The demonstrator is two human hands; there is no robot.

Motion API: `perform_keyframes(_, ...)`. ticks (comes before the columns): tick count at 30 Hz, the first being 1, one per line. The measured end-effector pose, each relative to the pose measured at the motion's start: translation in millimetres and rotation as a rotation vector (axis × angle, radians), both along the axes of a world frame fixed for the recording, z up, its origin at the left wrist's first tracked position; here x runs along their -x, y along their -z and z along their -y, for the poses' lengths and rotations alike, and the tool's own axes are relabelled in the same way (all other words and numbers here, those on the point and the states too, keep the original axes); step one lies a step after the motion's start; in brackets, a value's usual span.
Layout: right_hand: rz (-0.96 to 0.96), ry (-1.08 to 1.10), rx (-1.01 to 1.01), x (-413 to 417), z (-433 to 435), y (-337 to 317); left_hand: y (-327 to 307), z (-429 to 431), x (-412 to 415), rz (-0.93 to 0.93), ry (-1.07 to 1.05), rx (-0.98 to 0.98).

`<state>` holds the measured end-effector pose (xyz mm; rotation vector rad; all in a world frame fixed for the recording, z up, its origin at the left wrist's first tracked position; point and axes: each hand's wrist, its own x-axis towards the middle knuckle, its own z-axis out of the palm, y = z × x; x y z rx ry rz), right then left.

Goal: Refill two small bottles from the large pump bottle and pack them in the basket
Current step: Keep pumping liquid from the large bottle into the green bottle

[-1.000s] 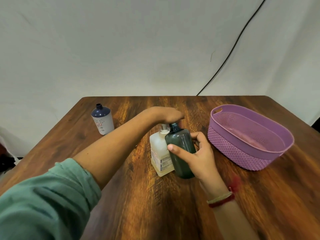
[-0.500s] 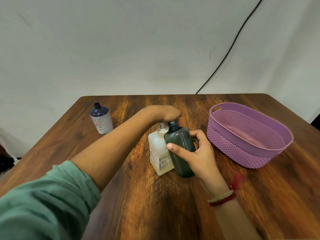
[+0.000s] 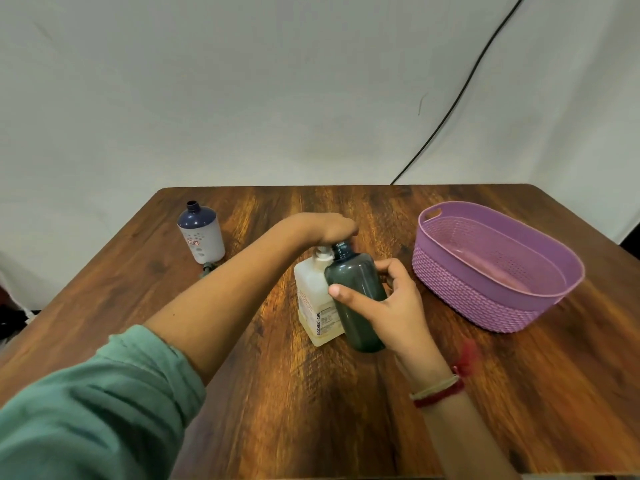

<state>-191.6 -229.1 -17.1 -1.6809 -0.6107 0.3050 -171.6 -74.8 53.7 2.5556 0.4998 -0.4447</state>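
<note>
A pale pump bottle (image 3: 316,301) with a printed label stands mid-table. My left hand (image 3: 327,227) lies palm-down on top of its pump head, hiding it. My right hand (image 3: 388,308) grips a dark green small bottle (image 3: 356,299), uncapped, standing tight against the pump bottle's right side with its open neck just under my left hand. A second small bottle (image 3: 201,233), white with a dark blue top and open neck, stands at the far left. The purple woven basket (image 3: 485,306) sits at the right with nothing visible inside.
A small dark cap-like piece (image 3: 207,268) lies on the wooden table (image 3: 311,410) just in front of the white-and-blue bottle. A black cable (image 3: 460,95) runs down the white backdrop to the table's far edge.
My left hand stays on the pump head and my right hand keeps hold of the green bottle; nothing has moved apart from a small shift of the camera.
</note>
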Motion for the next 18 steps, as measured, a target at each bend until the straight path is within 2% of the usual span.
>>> perform_keyframes(5, -0.022, -0.006, -0.031, 2, -1, -4, -7, -2, -4, -0.017, -0.003, -0.011)
perform_keyframes(10, -0.002, -0.006, -0.017, -2, -4, -3, -1, -7, -6, 0.057, -0.019, -0.009)
perform_keyframes(18, -0.013, -0.005, -0.013, -3, -1, -3, -8, -2, -4, 0.018, 0.001, 0.000)
